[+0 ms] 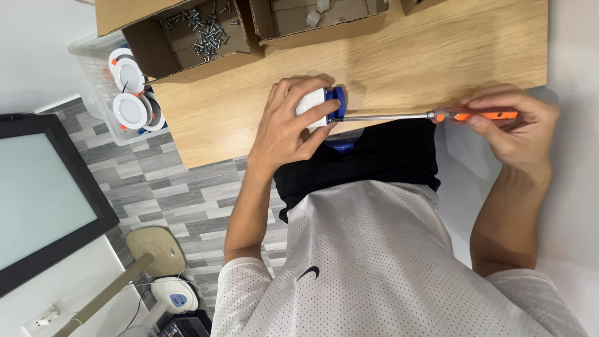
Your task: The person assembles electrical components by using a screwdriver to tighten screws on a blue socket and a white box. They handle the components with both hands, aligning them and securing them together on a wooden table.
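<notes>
1. A small round light fitting [319, 106], white with a blue back part, lies at the near edge of the wooden table [405, 62]. Most of its white body is covered by fingers; only the blue end and a strip of white show.
2. The left hand [293, 122] is wrapped around the fitting, fingers curled over its top and side, holding it against the table.
3. The right hand [515, 125] is closed on the orange handle of a screwdriver [430, 115]. The metal shaft runs level to the blue end of the fitting; the tip is hidden where it meets the blue part.
4. A second blue piece [342, 145] shows just below the fitting, largely hidden by dark clothing; its shape cannot be made out.
5. An open brown cardboard box [187, 56] sits at the far left of the table and holds a loose heap of silver screws [209, 28].
6. A second open cardboard box [324, 22] stands beside it, cut off by the frame; pale parts inside are too unclear to identify.
7. A clear plastic crate [93, 93] stands off the table's left end, holding round white light fittings [132, 111] with orange and blue parts.
8. Grey plank-pattern floor [162, 187] lies below, with a black-framed panel [43, 200] at far left, partly cut off.
</notes>
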